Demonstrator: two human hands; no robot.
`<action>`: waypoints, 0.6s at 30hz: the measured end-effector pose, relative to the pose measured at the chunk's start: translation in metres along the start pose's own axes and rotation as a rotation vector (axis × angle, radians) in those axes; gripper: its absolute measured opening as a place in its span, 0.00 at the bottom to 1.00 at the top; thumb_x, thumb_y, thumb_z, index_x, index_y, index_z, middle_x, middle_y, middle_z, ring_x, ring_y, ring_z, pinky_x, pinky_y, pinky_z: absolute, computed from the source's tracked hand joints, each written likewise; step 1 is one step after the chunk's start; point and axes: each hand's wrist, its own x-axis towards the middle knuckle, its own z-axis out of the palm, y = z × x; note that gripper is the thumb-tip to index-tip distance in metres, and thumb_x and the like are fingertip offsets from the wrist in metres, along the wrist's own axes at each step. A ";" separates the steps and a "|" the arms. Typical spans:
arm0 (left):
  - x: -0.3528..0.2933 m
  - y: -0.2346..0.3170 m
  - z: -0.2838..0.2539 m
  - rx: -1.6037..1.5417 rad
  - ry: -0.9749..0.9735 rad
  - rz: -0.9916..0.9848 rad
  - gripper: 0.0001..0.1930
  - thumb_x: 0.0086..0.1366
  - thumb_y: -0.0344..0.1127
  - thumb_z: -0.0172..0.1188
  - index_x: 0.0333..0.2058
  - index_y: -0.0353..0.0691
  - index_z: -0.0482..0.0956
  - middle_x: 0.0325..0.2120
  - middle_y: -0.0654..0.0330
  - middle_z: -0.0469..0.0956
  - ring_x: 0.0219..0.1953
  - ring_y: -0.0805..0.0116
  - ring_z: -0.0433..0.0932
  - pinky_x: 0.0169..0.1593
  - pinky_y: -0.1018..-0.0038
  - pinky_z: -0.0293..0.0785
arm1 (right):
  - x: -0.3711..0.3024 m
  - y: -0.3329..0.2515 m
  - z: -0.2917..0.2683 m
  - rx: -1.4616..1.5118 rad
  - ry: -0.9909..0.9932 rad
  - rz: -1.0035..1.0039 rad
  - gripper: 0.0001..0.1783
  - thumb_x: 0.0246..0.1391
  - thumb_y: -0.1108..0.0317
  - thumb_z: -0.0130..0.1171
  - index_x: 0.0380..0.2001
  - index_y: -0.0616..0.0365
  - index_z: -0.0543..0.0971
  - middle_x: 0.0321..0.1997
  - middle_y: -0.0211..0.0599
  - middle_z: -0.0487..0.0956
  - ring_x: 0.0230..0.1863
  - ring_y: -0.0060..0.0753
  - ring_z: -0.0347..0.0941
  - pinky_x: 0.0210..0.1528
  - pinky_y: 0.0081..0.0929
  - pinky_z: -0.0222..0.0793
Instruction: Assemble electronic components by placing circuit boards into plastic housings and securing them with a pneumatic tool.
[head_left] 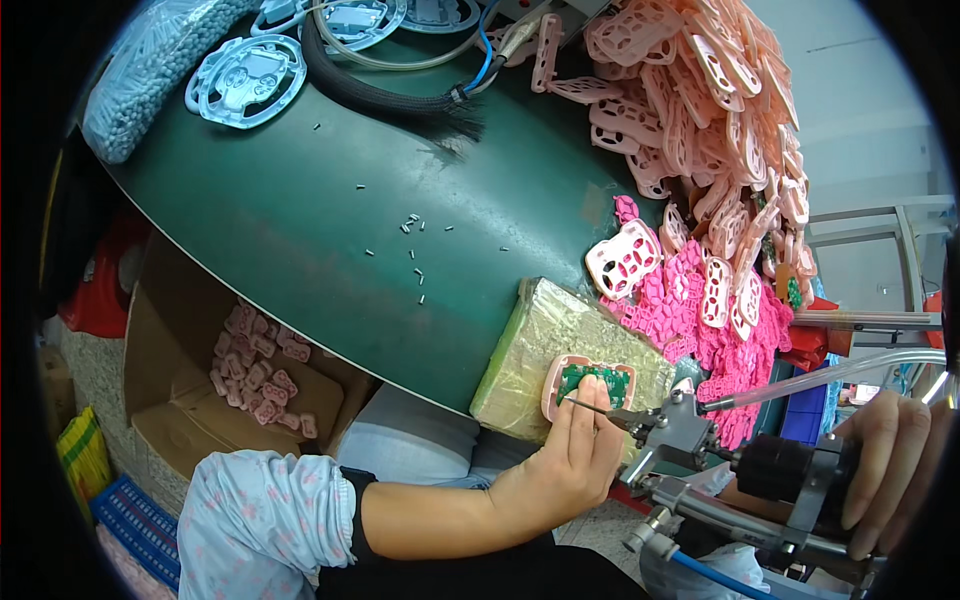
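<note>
A pink plastic shell (pixel 549 391) with a green circuit board (pixel 617 384) inside lies on a tape-wrapped block (pixel 517 372). My left hand (pixel 566 452) has its fingers pressed together on the board. The thumb is mostly hidden. At the right edge, my right hand (pixel 885 465) is closed round the black body of a powered screwdriver (pixel 775 466). Its metal head carries a clear hose and a blue hose. The thin driver tip reaches left to the fingertips of my left hand, over the board. Whether it touches a screw cannot be made out.
Pink shells (pixel 690 110) are heaped at the back right, beside bright pink small parts (pixel 690 290). Several small metal pins or screws (pixel 410 222) lie scattered on the green table (pixel 300 230). Blue wheel-shaped parts (pixel 246 82) stand at the back left; a cardboard box (pixel 165 400) sits below.
</note>
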 end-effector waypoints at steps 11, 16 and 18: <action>-0.002 0.003 0.004 -0.081 0.029 -0.060 0.15 0.54 0.31 0.52 0.33 0.21 0.75 0.41 0.37 0.75 0.47 0.47 0.78 0.51 0.64 0.76 | 0.003 0.015 -0.009 0.061 -0.157 0.045 0.19 0.61 0.70 0.52 0.55 0.59 0.64 0.24 0.33 0.74 0.23 0.27 0.72 0.29 0.23 0.71; 0.000 0.001 0.005 -0.098 0.048 -0.068 0.14 0.54 0.32 0.52 0.33 0.23 0.74 0.40 0.37 0.75 0.48 0.45 0.77 0.51 0.62 0.75 | 0.003 0.019 -0.008 0.018 -0.076 0.093 0.10 0.59 0.71 0.56 0.42 0.63 0.71 0.21 0.32 0.75 0.22 0.24 0.72 0.29 0.17 0.70; -0.002 0.008 0.001 -0.164 -0.106 -0.057 0.15 0.58 0.30 0.51 0.40 0.23 0.70 0.51 0.28 0.68 0.55 0.34 0.71 0.58 0.55 0.71 | 0.000 0.014 -0.003 0.003 -0.034 0.111 0.08 0.58 0.71 0.57 0.37 0.65 0.74 0.20 0.32 0.75 0.22 0.23 0.72 0.30 0.14 0.70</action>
